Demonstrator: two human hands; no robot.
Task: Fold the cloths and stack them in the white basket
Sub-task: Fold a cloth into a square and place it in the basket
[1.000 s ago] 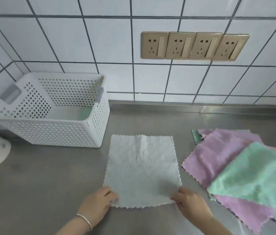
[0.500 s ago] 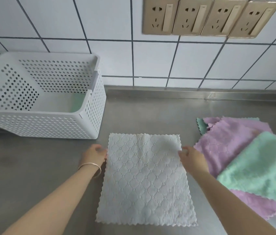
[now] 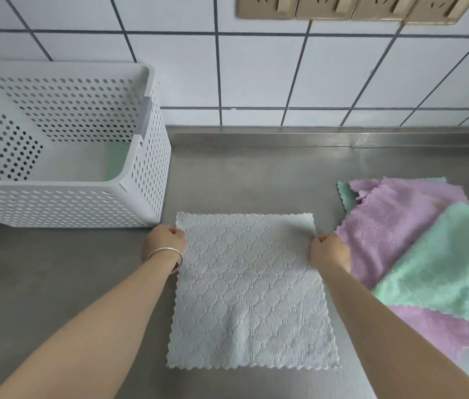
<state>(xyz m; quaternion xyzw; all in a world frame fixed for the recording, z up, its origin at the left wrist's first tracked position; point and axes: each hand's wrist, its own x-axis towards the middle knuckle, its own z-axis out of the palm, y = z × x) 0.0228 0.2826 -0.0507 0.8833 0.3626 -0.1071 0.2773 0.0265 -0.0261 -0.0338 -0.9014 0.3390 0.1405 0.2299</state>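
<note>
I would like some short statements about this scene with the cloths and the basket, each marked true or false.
1. The left hand and right hand each pinch a far corner of the pale blue cloth. True.
2. The pale blue cloth is folded in half. False: it lies flat, unfolded.
3. The white basket stands left of that cloth. True.
4. A green cloth lies on top of the purple cloth. True.
5. The counter is wooden. False: it looks like steel.

Basket [image 3: 141, 203] left of cloth [image 3: 250, 295]; pile [image 3: 417, 243] right

Pale cloth [image 3: 252, 292] flat (unfolded) beside basket [image 3: 63, 205]
</note>
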